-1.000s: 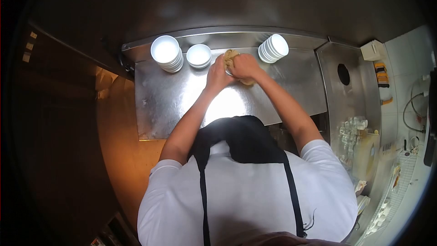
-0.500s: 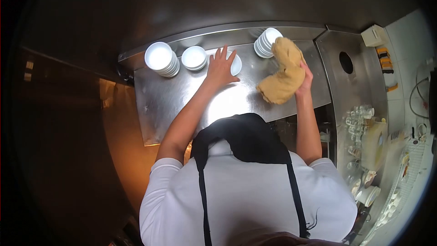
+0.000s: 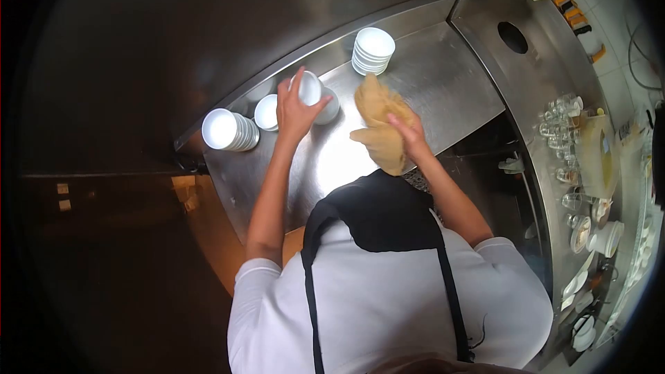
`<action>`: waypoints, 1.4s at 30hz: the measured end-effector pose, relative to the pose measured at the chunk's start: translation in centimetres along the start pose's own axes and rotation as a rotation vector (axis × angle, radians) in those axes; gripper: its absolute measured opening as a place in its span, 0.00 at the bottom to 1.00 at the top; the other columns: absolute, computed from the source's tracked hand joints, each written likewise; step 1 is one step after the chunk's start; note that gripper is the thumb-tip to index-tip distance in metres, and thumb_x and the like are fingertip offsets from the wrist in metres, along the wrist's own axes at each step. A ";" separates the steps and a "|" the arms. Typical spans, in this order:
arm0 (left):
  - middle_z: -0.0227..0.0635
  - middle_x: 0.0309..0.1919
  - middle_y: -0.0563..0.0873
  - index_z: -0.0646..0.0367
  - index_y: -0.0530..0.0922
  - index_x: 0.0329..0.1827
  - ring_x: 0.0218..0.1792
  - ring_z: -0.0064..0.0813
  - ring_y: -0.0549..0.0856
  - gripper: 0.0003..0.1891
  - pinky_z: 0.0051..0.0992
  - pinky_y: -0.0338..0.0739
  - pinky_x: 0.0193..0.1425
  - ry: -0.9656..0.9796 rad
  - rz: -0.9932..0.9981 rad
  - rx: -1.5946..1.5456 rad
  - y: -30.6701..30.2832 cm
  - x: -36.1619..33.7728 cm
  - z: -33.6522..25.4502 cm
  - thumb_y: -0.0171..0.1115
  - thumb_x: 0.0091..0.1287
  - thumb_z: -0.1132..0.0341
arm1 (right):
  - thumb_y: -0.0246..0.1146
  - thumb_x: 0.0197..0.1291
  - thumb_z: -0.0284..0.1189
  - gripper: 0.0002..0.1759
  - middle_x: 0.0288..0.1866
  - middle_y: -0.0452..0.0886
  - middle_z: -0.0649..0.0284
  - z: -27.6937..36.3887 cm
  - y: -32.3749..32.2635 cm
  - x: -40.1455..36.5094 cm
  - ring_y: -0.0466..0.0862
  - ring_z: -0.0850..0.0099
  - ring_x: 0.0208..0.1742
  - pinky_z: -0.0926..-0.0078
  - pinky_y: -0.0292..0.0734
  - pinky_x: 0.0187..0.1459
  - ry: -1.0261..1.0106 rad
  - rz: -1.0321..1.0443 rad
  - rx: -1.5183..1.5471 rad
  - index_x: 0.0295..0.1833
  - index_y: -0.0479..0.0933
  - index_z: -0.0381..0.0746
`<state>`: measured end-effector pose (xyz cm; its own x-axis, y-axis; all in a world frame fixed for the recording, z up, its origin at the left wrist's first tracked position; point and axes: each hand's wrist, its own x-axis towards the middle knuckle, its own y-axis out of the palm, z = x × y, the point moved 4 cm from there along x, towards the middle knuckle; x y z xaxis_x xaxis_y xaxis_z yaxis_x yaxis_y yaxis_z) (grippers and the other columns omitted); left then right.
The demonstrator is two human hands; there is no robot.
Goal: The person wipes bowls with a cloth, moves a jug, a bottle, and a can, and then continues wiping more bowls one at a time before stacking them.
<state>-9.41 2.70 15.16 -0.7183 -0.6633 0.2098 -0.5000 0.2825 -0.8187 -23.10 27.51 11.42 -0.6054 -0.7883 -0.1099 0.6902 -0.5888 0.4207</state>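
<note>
Holds one white bowl (image 3: 305,88) in the curved grasp of the left hand (image 3: 294,112), and one tan cloth (image 3: 381,112) bunched in the right hand (image 3: 410,136), with a tall bowl stack (image 3: 232,130) left of the left hand, a short bowl stack (image 3: 266,112) just beside that hand and a third bowl stack (image 3: 373,52) beyond the right hand. Reveals a smooth, plain white surface on the bowl and loose folds in the cloth. Has a shiny steel counter (image 3: 436,83) below both hands, a dark wall (image 3: 173,41) beyond them and several clear glasses (image 3: 558,128) well right of the right hand.
</note>
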 end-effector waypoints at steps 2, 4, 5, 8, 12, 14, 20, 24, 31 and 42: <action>0.53 0.73 0.74 0.54 0.65 0.84 0.72 0.45 0.78 0.44 0.40 0.76 0.72 -0.139 0.044 -0.693 0.2 -0.9 -0.3 0.73 0.69 0.46 | 0.72 0.67 0.38 0.33 0.68 0.81 0.50 1.2 4.2 0.5 0.81 0.57 0.70 0.60 0.78 0.69 -0.379 0.037 -0.417 0.74 0.75 0.37; 0.46 0.74 0.74 0.56 0.61 0.85 0.73 0.38 0.76 0.38 0.37 0.73 0.75 -0.173 0.029 -1.127 1.6 -3.4 -1.2 0.60 0.78 0.47 | 0.72 0.66 0.37 0.32 0.72 0.78 0.45 3.1 9.9 0.6 0.77 0.49 0.74 0.57 0.74 0.73 -0.776 0.083 -0.863 0.71 0.76 0.35; 0.41 0.75 0.73 0.57 0.58 0.85 0.73 0.35 0.76 0.35 0.35 0.71 0.78 -0.129 -0.010 -1.213 2.7 -5.2 -1.8 0.52 0.83 0.48 | 0.72 0.65 0.36 0.31 0.73 0.76 0.41 4.5 12.5 0.4 0.74 0.44 0.76 0.55 0.71 0.75 -0.864 0.139 -0.956 0.69 0.77 0.31; 0.41 0.76 0.72 0.58 0.59 0.84 0.74 0.37 0.75 0.35 0.34 0.70 0.78 -0.190 -0.125 -1.384 0.0 -6.9 -3.7 0.54 0.80 0.50 | 0.69 0.69 0.37 0.28 0.71 0.79 0.46 5.3 14.9 2.0 0.80 0.51 0.71 0.60 0.75 0.71 -0.941 0.081 -0.872 0.68 0.77 0.31; 0.48 0.75 0.71 0.61 0.61 0.83 0.75 0.43 0.72 0.40 0.40 0.67 0.79 0.060 -0.406 -0.910 -3.6 -8.7 -3.4 0.59 0.71 0.53 | 0.57 0.80 0.39 0.21 0.58 0.86 0.60 2.0 17.1 4.8 0.86 0.72 0.53 0.70 0.82 0.56 0.011 0.045 -0.086 0.65 0.79 0.34; 0.55 0.73 0.70 0.64 0.64 0.81 0.74 0.51 0.71 0.43 0.47 0.64 0.79 0.138 -0.489 -0.657 -4.3 -9.2 -2.2 0.64 0.65 0.52 | 0.56 0.79 0.40 0.23 0.55 0.86 0.59 -0.7 17.2 5.0 0.85 0.74 0.50 0.72 0.80 0.53 0.237 0.094 0.116 0.63 0.80 0.32; 0.56 0.66 0.73 0.56 0.69 0.81 0.68 0.54 0.75 0.43 0.47 0.68 0.74 0.008 -0.581 -0.378 -7.1 -7.9 0.5 0.73 0.61 0.53 | 0.56 0.76 0.40 0.25 0.54 0.87 0.57 -7.2 17.0 1.7 0.85 0.71 0.52 0.69 0.81 0.54 0.080 0.399 -0.173 0.62 0.80 0.29; 0.58 0.63 0.75 0.49 0.74 0.78 0.65 0.58 0.76 0.43 0.49 0.70 0.72 -0.116 -0.447 0.049 -5.3 -5.0 4.8 0.79 0.57 0.51 | 0.59 0.75 0.37 0.22 0.51 0.89 0.60 -5.5 12.8 2.4 0.87 0.70 0.50 0.69 0.82 0.53 0.215 0.411 -0.484 0.62 0.82 0.30; 0.62 0.62 0.77 0.51 0.77 0.75 0.63 0.59 0.76 0.43 0.51 0.71 0.69 -0.103 -0.355 0.449 -2.0 -2.3 9.7 0.81 0.54 0.48 | 0.57 0.79 0.36 0.21 0.51 0.87 0.60 -3.6 5.0 3.2 0.86 0.71 0.49 0.69 0.81 0.55 0.203 -0.092 -0.099 0.63 0.79 0.29; 0.65 0.70 0.74 0.62 0.78 0.71 0.70 0.61 0.74 0.44 0.52 0.70 0.73 -0.163 -0.403 0.481 0.7 -3.3 10.5 0.81 0.55 0.44 | 0.74 0.63 0.46 0.41 0.76 0.73 0.39 -2.0 11.6 9.9 0.73 0.45 0.76 0.55 0.70 0.73 -0.665 0.179 -1.474 0.77 0.71 0.38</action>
<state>-2.31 -2.19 8.25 -0.4182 -0.7597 0.4979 -0.4157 -0.3273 -0.8486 -20.31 12.47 13.47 -0.2656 -0.8798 0.3942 0.2901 -0.4629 -0.8376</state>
